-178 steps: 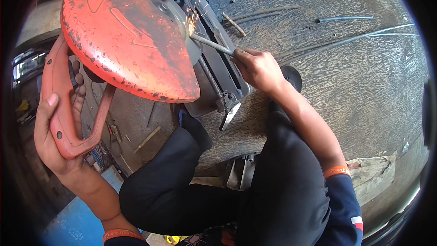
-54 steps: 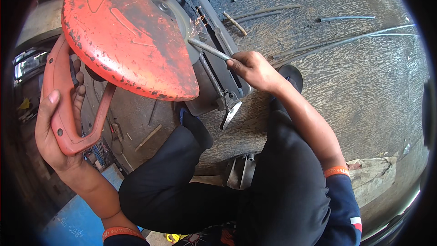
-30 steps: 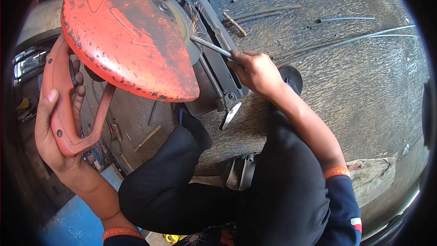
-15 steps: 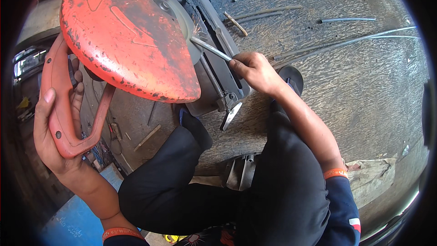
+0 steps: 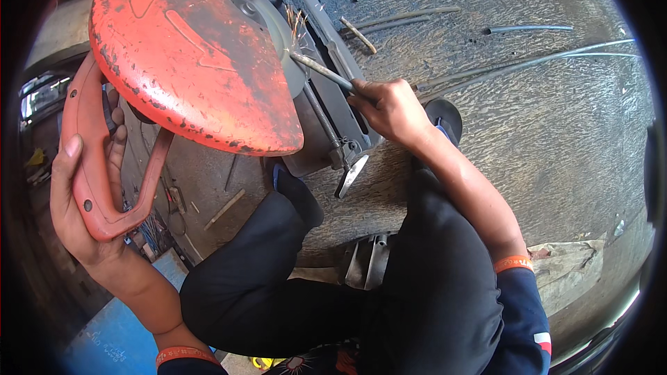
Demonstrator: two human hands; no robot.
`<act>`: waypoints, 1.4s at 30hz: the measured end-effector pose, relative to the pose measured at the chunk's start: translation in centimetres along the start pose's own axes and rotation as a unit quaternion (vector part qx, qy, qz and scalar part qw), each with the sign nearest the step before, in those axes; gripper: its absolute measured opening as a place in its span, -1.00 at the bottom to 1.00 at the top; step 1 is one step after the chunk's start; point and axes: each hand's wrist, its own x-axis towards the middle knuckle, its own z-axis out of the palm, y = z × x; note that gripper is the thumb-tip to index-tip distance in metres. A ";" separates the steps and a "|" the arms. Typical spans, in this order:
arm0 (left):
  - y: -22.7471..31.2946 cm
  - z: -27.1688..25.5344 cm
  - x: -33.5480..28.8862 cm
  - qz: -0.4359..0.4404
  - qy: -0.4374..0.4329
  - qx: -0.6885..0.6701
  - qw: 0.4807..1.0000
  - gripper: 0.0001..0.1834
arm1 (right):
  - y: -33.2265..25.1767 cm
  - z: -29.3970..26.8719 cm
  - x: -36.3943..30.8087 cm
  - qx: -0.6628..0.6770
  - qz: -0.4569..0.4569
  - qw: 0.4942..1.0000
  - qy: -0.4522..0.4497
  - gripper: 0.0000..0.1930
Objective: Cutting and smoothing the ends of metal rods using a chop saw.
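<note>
A scuffed orange-red blade guard (image 5: 187,55) with dark chipped patches and a matching orange handle (image 5: 90,167) stand against black trousers (image 5: 417,292), a grey rod (image 5: 323,71), and pale orange sparks (image 5: 297,24).

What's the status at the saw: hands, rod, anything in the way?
Left hand gripping saw handle. Right hand holds metal rod against cutting disc, sparks showing. Nothing between rod and disc.
</note>
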 end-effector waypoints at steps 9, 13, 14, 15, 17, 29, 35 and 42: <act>0.0 -0.7 0.5 0.018 -0.021 0.071 0.997 -0.38 | -0.5 -2.5 0.2 -0.278 -0.100 0.955 0.013 -0.82; 0.3 -1.1 0.6 0.003 -0.066 0.070 0.995 -0.40 | 0.1 -4.3 3.9 -0.373 -0.145 0.915 0.058 -0.80; 0.2 -1.0 0.4 0.015 -0.054 0.075 0.996 -0.40 | 0.2 -4.8 4.9 -0.364 -0.151 0.918 0.048 -0.81; 0.1 -0.9 0.3 0.023 -0.042 0.072 0.996 -0.39 | 0.3 -5.3 5.8 -0.360 -0.143 0.921 0.034 -0.81; 0.1 -0.8 0.2 0.026 -0.047 0.075 0.996 -0.38 | 0.1 -6.1 7.1 -0.376 -0.174 0.909 0.048 -0.83; 0.1 -1.1 0.3 0.008 -0.040 0.057 0.998 -0.32 | -1.5 -6.4 9.6 -0.415 -0.260 0.872 0.018 -0.82; 0.3 -1.0 0.3 -0.008 -0.043 0.047 0.998 -0.33 | -1.7 -6.2 9.3 -0.427 -0.258 0.866 0.023 -0.82; 0.1 -0.9 0.1 -0.001 -0.007 0.035 0.999 -0.38 | -1.7 -6.6 8.8 -0.415 -0.270 0.868 0.026 -0.82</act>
